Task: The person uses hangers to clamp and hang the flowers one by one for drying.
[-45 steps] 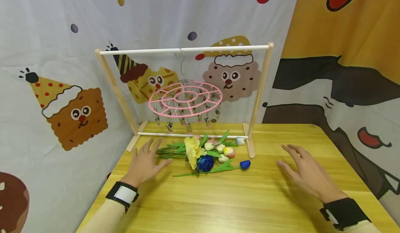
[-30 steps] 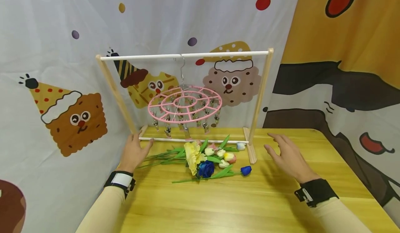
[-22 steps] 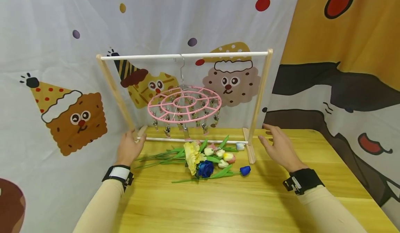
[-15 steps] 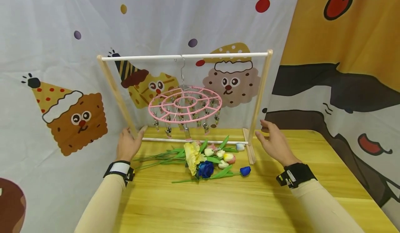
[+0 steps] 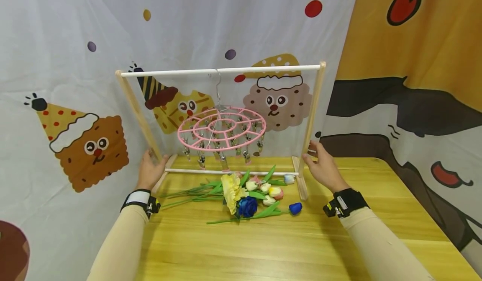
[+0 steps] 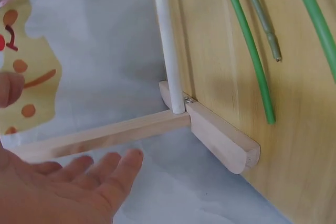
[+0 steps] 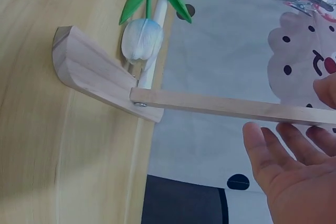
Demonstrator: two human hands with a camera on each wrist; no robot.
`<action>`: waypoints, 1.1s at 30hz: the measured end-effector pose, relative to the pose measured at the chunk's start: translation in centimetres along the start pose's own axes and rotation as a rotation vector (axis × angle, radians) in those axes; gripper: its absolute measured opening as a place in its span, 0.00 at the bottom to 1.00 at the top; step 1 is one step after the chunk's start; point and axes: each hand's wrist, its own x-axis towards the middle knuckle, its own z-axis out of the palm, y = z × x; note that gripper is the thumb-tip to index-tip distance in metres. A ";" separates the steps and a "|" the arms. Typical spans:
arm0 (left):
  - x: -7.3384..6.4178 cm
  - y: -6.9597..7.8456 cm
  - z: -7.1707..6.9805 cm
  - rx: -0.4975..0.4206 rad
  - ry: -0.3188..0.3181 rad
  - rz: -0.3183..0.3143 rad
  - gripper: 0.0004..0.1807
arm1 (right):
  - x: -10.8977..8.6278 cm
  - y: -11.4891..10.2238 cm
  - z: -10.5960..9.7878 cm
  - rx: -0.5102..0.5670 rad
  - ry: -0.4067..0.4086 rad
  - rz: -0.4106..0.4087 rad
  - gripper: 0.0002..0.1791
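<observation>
So the right hand [image 5: 324,170] has just closed in on the right post [image 5: 313,113] of the wooden rack [image 5: 256,70], meaning both hands now flank it, with the left hand [image 5: 148,172] by the left post [image 5: 137,113]. Fingers look loosely stretched on both, thumbs apart, nothing clamped; can't tell if either's touching. Rack's upright on the table [image 5: 241,247], behind the flowers [image 5: 230,191].

No legible txt, nos. or brands, any view. White patch [image 5: 138,197] on L wrist strap [image 5: 145,207]: nothing readable at this res. Pale label [image 5: 342,202] on R wrist strap [image 5: 355,201]: too small to make out. Backdrop [image 5: 180,29]: cartoon prints, no readable wording.
</observation>
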 end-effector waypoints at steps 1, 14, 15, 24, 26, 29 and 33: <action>-0.1 0.1 -0.1 -0.003 -0.013 -0.004 0.56 | 0.1 0.0 0.0 0.002 0.003 0.000 0.38; -0.5 1.0 -0.3 -0.028 -0.018 -0.035 0.50 | 1.2 0.4 0.2 -0.086 0.104 -0.049 0.24; -0.6 1.0 -0.3 -0.036 -0.013 -0.032 0.50 | 1.3 0.5 0.2 -0.100 0.114 -0.055 0.22; -1.4 1.1 0.4 -0.056 0.037 0.020 0.43 | 0.8 1.2 -0.8 -0.149 0.157 -0.105 0.19; -1.8 1.4 0.5 -0.049 0.039 0.033 0.40 | 0.7 1.3 -1.2 -0.141 0.143 -0.098 0.19; -2.3 1.8 0.5 -0.031 0.027 0.062 0.37 | 0.4 1.6 -1.9 -0.147 0.133 -0.091 0.20; -3.0 2.1 0.6 0.011 0.060 0.100 0.31 | 0.2 2.1 -2.5 -0.171 0.129 -0.093 0.20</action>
